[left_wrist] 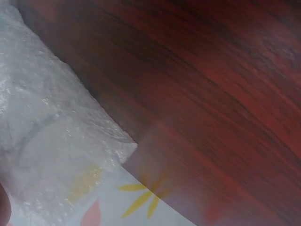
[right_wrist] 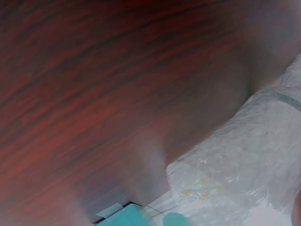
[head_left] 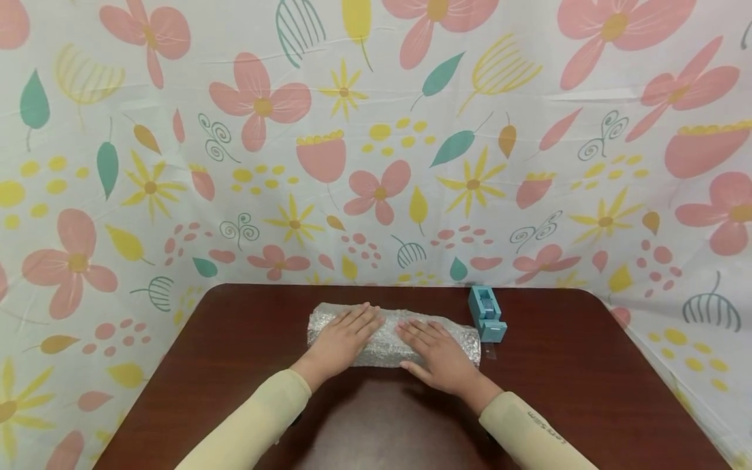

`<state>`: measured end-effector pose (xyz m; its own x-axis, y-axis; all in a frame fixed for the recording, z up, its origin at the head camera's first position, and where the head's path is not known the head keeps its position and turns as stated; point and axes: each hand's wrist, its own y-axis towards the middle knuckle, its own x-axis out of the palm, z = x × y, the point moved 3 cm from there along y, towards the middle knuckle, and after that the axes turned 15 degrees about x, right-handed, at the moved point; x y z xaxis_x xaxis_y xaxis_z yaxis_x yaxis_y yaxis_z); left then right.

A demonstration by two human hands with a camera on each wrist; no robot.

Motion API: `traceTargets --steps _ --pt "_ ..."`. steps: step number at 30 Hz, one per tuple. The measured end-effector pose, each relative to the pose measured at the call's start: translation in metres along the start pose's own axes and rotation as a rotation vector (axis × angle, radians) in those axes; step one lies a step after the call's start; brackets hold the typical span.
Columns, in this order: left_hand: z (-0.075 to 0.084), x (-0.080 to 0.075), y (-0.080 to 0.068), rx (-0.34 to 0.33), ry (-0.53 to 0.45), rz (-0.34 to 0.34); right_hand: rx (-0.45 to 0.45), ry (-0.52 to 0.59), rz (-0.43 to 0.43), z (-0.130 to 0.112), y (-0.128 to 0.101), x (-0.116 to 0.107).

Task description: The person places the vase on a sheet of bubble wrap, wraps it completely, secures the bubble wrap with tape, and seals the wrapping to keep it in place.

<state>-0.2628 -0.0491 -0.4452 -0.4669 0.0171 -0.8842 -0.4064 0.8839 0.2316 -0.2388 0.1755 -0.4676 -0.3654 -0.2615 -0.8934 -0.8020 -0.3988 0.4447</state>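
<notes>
A long bundle wrapped in bubble wrap lies across the dark wooden table. My left hand lies flat on its left half with straight fingers. My right hand presses flat on its right half. The left wrist view shows the bundle's left end against the table. The right wrist view shows the bundle's right end; neither hand shows clearly in the wrist views.
A teal tape dispenser stands just beyond the bundle's right end, and its corner shows in the right wrist view. A floral cloth walls in the table at the back and sides.
</notes>
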Motion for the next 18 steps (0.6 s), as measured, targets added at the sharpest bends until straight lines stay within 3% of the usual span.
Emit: traceTargets --steps 8,14,18 --pt "0.001 0.006 -0.006 -0.015 -0.115 -0.06 0.01 0.009 -0.045 0.002 0.002 -0.002" --pt "0.003 0.006 -0.007 -0.017 0.042 -0.043 0.002 0.029 -0.04 0.006 0.005 -0.004" --pt "0.006 0.007 -0.008 -0.002 0.091 -0.032 0.036 0.011 -0.067 0.015 0.003 -0.002"
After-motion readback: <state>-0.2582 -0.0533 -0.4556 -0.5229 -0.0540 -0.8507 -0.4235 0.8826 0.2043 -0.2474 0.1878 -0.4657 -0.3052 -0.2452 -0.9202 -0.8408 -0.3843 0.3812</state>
